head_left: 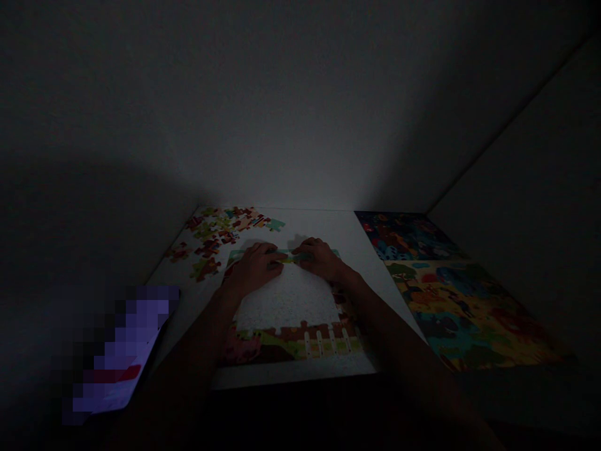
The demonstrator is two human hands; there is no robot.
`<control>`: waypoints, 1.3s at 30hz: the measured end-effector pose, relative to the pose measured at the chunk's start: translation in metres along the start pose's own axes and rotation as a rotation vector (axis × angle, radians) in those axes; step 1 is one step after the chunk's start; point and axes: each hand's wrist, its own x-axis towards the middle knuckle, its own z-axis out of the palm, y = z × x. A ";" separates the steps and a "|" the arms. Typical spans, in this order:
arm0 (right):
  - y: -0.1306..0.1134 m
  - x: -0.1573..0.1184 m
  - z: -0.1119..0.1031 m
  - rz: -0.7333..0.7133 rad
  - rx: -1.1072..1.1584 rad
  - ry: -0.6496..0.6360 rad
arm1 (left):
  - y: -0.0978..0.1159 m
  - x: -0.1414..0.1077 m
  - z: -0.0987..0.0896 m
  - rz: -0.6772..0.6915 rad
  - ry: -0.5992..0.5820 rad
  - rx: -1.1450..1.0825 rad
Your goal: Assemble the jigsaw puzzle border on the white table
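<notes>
A jigsaw border (282, 351) lies on a white surface, its lower strip showing a white fence and a pink shape, its middle unfilled. Along its far green-blue edge, my left hand (257, 266) bends its fingers and thumb around a puzzle piece on the left of the gap. Facing it, my right hand (319, 258) curls over a piece (302, 257) of that same edge. The fingertips of both hands are close together but apart. My hands and forearms hide parts of the side and top borders, and the dim light blurs how firmly the fingers grip.
Loose puzzle pieces (216, 228) are scattered at the back left. A lit device screen (122, 351), pixelated, is at the left. On the right lie a dark picture puzzle (399, 235) and a yellow animal picture (469, 313). Grey walls (291, 125) enclose the back.
</notes>
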 end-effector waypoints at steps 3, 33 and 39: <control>0.000 0.000 -0.001 -0.011 0.006 0.002 | 0.001 0.000 0.000 -0.010 0.002 -0.005; 0.032 0.011 -0.004 0.278 0.346 0.230 | 0.000 0.000 0.004 -0.003 0.025 -0.029; 0.028 0.035 -0.006 0.262 0.174 0.099 | 0.001 -0.001 0.004 0.010 0.039 -0.050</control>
